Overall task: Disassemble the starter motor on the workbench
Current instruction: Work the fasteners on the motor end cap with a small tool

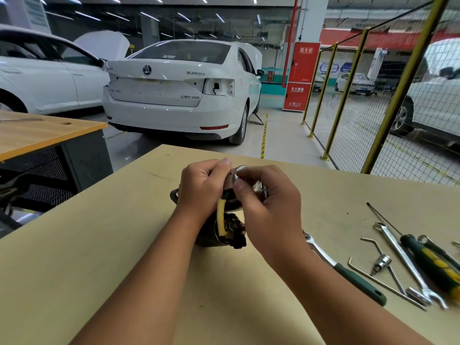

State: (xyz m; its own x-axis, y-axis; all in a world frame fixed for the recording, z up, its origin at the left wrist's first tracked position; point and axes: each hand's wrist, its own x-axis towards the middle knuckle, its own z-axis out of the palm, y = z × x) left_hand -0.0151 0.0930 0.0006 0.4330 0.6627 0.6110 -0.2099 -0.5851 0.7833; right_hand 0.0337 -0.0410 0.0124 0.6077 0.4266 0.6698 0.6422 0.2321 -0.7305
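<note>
Centre of frame: the starter motor [219, 230] stands on the workbench [99, 245]. Your left hand [201, 188] grips its upper part; your right hand [263, 195] pinches the silvery solenoid end [240, 169]. Brace firmly with the left, and work the solenoid off without straining the yellow lead [220, 215].

One starter motor [219, 227], two hands, roughly six tools, three white cars.
</note>
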